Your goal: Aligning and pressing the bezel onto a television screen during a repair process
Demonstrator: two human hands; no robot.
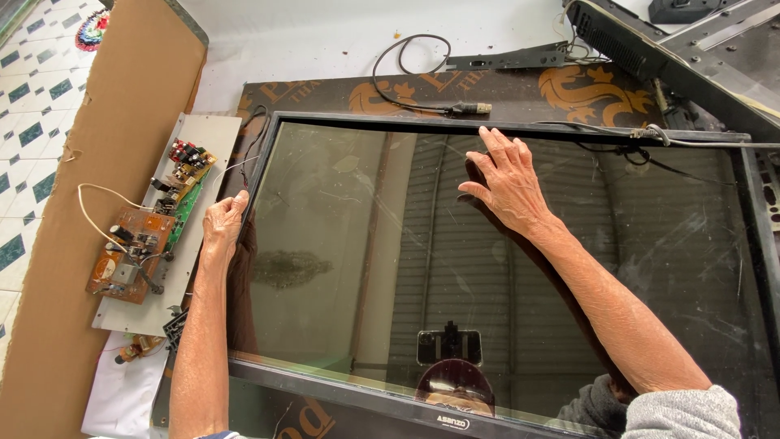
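Near edge: the bottom bezel (349, 389) of a flat television panel (504, 268) runs across the lower part of the view, black and glossy, with the dark glass rising away from it.
Glass: the panel lies face up on a dark printed mat (520, 93); its surface is scratched and mirrors a ribbed wall and the person looking down.
Right arm: a grey sleeve (682, 413) shows at the lower right, and the bare forearm crosses the glass toward the far edge.
Left hand (223, 224): it rests on the left side bezel of the panel, fingers curled over the edge; how firmly it grips I cannot tell.
Right hand (505, 180): flat and open, fingers spread, palm on the glass with the fingertips touching the top bezel. The two hands are well apart.
Left of the panel: a pale metal plate (213, 134) carries brown and green circuit boards (145, 240) with loose pale wires, just beside the left hand.
Further left: a long sheet of brown cardboard (106, 122) lies over a tiled floor (28, 97).
Far side: a black cable (410, 73) loops on a white surface beyond the mat, ending in a plug near the top bezel.
Far right: a black speaker bar (617, 41) and grey metal parts (731, 45) lie at an angle.
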